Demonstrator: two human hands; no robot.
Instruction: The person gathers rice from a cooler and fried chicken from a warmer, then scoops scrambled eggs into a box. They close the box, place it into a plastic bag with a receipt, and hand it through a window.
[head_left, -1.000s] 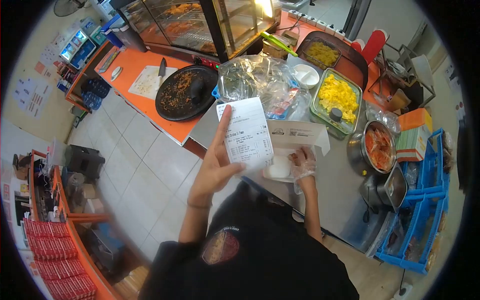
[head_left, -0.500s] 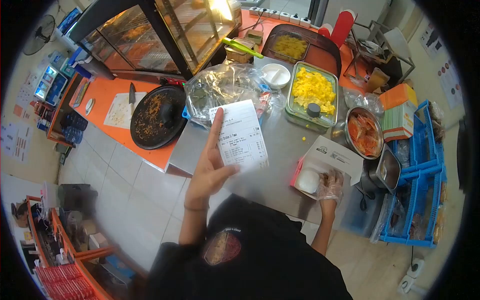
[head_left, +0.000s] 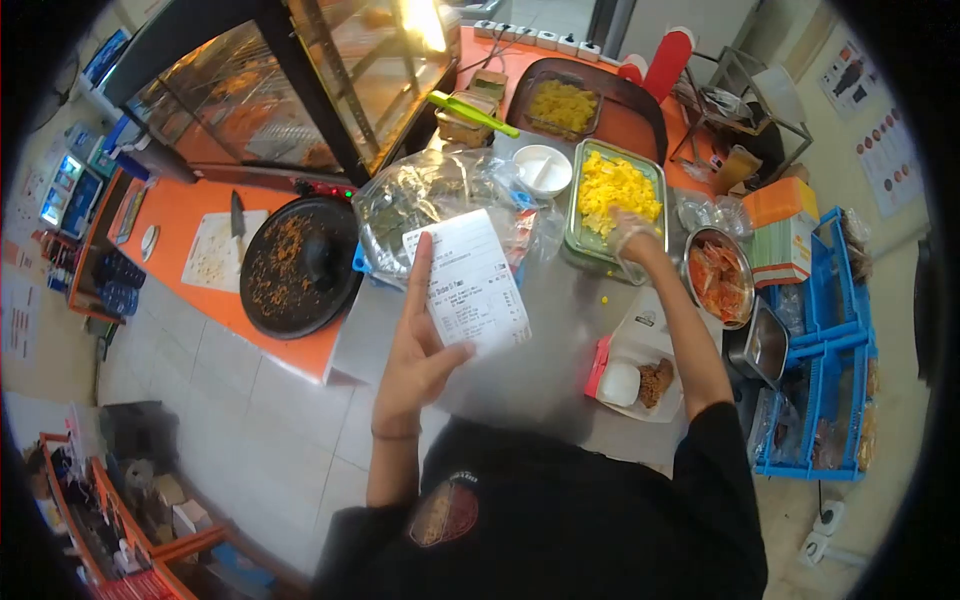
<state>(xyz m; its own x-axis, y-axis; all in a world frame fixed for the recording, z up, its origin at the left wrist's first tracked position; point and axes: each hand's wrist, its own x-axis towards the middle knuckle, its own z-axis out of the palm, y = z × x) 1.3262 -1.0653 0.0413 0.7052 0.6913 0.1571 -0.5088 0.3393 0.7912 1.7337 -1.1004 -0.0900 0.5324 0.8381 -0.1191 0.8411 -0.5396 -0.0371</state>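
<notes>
My left hand (head_left: 415,365) pinches a printed white receipt (head_left: 470,280), thumb on its lower edge and index finger stretched up along its left side. My right hand (head_left: 634,237), in a clear plastic glove, reaches over the near end of a glass container (head_left: 572,232) of scrambled egg (head_left: 618,188). Its fingers are blurred at the egg, so I cannot tell what they grip. Below my right forearm stands an open takeaway box (head_left: 650,325) with a white mound of rice (head_left: 619,382) and a brown piece of fried chicken (head_left: 655,382) side by side.
A metal bowl (head_left: 719,280) of orange-red slices stands right of the egg, before blue racks (head_left: 820,400). Behind the receipt lies a clear plastic bag (head_left: 440,185). Left are a black pan (head_left: 300,265), a knife (head_left: 237,215) on a white board, and a glass warmer (head_left: 270,120).
My right hand has left the takeaway box and moved forward to the egg container, uncovering the fried chicken. My left hand still holds up the receipt. The view has shifted slightly.
</notes>
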